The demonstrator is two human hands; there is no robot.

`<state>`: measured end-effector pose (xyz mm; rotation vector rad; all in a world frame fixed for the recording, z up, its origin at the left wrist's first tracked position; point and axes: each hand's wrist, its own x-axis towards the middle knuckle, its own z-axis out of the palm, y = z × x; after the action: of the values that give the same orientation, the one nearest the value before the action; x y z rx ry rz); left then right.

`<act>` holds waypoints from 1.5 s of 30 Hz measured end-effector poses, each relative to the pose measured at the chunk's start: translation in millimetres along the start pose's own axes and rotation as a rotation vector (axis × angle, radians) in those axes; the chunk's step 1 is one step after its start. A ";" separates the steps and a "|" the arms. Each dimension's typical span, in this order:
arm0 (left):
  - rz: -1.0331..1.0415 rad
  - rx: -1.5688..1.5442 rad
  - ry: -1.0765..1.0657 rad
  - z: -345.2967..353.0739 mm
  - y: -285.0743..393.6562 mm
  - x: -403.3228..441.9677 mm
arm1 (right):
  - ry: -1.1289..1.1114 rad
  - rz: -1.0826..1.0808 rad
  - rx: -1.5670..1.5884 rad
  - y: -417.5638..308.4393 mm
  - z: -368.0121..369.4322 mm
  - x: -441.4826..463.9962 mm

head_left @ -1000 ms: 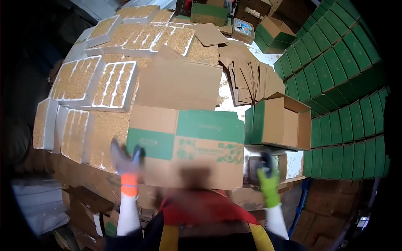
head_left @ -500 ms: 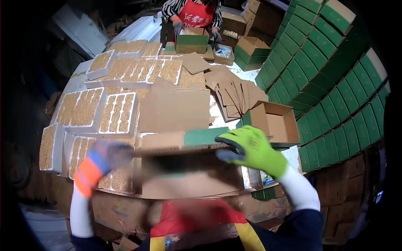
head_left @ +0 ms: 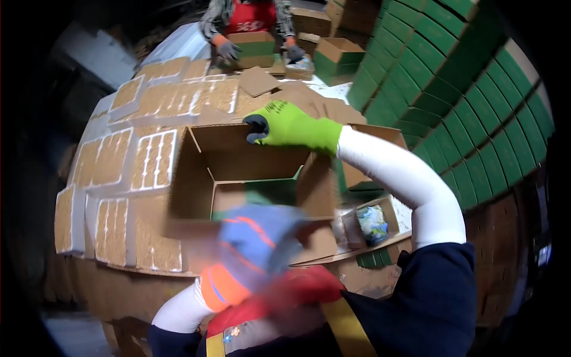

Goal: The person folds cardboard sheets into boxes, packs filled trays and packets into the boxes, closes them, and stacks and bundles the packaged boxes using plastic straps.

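Note:
An open-topped cardboard box point(head_left: 244, 162) stands tilted toward me over the near part of the table, showing its brown inside and a green patch at the bottom. My right hand point(head_left: 285, 125), in a lime-green glove with dark fingertips, is closed over the far rim. Across the near wall lies my left hand point(head_left: 259, 238), in a grey-blue glove with an orange cuff. Motion smears it, and its fingers cannot be made out.
White trays point(head_left: 156, 160) with tan contents fill the left side. Green boxes point(head_left: 470, 154) are stacked high on the right. A small open box point(head_left: 389, 215) holds coloured packets. Opposite, a person in a red apron point(head_left: 250, 16) has gloved hands beside another box point(head_left: 251, 50).
The box has turned so its open inside faces me. My right hand has moved up and left with the rim; my left hand has swung right to the near wall.

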<state>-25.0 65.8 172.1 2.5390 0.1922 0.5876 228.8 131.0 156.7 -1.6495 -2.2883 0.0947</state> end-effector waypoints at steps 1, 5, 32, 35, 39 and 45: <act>0.270 -0.174 0.047 7.1 6.2 -3.4 | -0.016 0.008 -0.062 -8.5 11.0 1.8; -0.392 -0.162 0.398 -80.3 -47.0 -85.2 | -0.049 0.043 -0.030 -21.2 17.3 15.7; -1.026 0.244 0.598 31.1 -99.9 -41.0 | -0.020 0.111 -0.357 -29.1 53.0 -64.1; -1.088 -0.168 0.039 7.1 -105.1 -41.3 | -0.203 0.740 0.288 -1.3 19.0 -83.7; -0.501 0.143 0.546 10.2 -55.8 -56.2 | -0.496 1.024 1.228 19.9 -36.5 -137.6; -0.007 -0.338 0.735 82.7 -138.4 -93.4 | -0.175 0.275 0.352 31.5 120.6 -252.7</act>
<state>-74.7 123.0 1.8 1.9028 0.3240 1.4006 293.9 -78.9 -19.6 -1.8045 -1.9962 0.6882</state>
